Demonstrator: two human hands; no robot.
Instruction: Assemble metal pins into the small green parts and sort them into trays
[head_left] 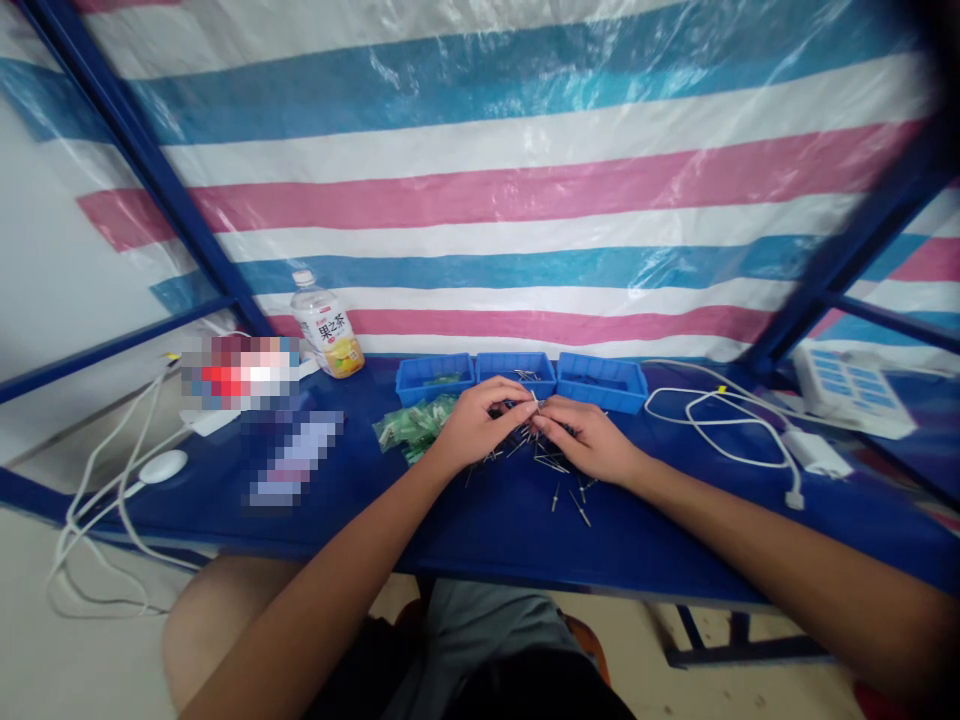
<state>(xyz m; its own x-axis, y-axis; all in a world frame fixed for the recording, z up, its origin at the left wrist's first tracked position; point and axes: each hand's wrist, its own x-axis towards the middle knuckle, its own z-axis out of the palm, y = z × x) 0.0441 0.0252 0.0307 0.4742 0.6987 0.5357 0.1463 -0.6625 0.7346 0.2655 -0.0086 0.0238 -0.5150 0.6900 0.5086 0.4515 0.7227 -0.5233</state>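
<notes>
1. Head view: the left hand (480, 415) pinches a thin metal pin (535, 396) between thumb and finger, above loose pins (551, 462) on the blue table (480, 535).
2. The right hand (589, 440) meets it there, fingertips bunched; whether they clamp the pin, I cannot tell. Two hands probably steady so slight a piece.
3. Three bins (609, 398) stand in a row behind, green bags (412, 425) beside the left hand, apparently for easy reach.
</notes>
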